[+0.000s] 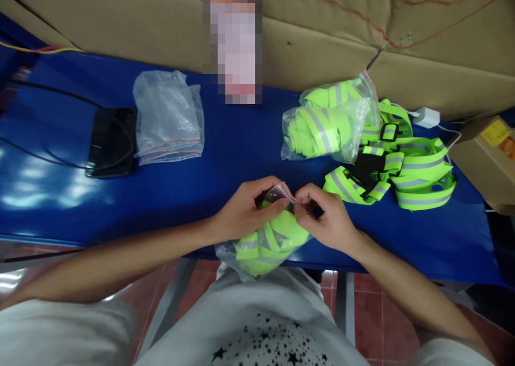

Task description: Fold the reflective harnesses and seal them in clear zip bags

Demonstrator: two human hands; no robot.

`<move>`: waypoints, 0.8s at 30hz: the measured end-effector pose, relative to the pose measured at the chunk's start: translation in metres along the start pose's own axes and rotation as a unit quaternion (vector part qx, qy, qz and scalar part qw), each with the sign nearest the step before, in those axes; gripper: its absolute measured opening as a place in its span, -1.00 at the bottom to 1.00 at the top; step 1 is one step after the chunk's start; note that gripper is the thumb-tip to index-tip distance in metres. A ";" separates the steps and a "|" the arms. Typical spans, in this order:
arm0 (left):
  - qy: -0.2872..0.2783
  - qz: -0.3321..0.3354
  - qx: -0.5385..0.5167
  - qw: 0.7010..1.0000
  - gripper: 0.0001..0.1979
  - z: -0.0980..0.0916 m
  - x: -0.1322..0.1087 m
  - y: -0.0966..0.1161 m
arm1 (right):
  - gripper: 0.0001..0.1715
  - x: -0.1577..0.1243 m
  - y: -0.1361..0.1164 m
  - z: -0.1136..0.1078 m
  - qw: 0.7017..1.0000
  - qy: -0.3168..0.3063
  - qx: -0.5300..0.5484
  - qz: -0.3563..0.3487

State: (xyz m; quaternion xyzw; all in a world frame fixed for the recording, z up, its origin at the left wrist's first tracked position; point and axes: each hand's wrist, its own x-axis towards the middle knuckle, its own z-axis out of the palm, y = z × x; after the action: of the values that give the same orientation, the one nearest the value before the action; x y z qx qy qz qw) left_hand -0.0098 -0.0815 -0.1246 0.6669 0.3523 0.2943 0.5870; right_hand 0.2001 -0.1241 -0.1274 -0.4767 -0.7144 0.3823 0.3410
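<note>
Both left hand point(241, 211) and right hand point(329, 222) pinch the bag point(263, 248) by its mouth at the table point(193, 194) edge.

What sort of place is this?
Likely a small packing workstation: empty zip bags and bagged reflective straps lie on the blue table, and the left hand and right hand pinch a filled bag.

Neon-yellow grey-striped straps point(418, 175), clear red-edged bags point(169, 116), blue table point(241, 146)

Empty plastic bags point(169, 116) lie beside a black phone point(111, 140) on the blue table point(241, 151), reflective straps point(420, 175) heaped well apart.
</note>
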 end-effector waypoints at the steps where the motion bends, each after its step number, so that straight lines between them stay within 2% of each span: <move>1: -0.002 0.000 0.007 1.000 -0.87 0.000 0.000 0.000 | -0.91 0.000 0.000 0.001 1.000 0.000 0.007 0.004; 12: -0.007 0.016 0.082 0.996 -0.90 0.002 -0.001 0.004 | -0.90 0.000 -0.001 0.007 0.999 -0.007 0.036 0.039; 20: -0.023 0.067 0.093 0.993 -0.82 -0.005 -0.002 0.004 | -0.91 -0.003 0.004 0.009 1.000 -0.006 0.025 0.015; 24: -0.031 0.066 0.099 0.992 -0.76 -0.007 -0.003 0.005 | -0.90 -0.003 0.004 0.007 1.000 -0.018 0.020 -0.014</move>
State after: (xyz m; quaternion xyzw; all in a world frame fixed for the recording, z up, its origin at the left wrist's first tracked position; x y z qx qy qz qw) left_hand -0.0161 -0.0801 -0.1183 0.7528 0.3161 0.2750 0.5077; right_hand 0.1972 -0.1275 -0.1346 -0.4528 -0.7192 0.4000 0.3431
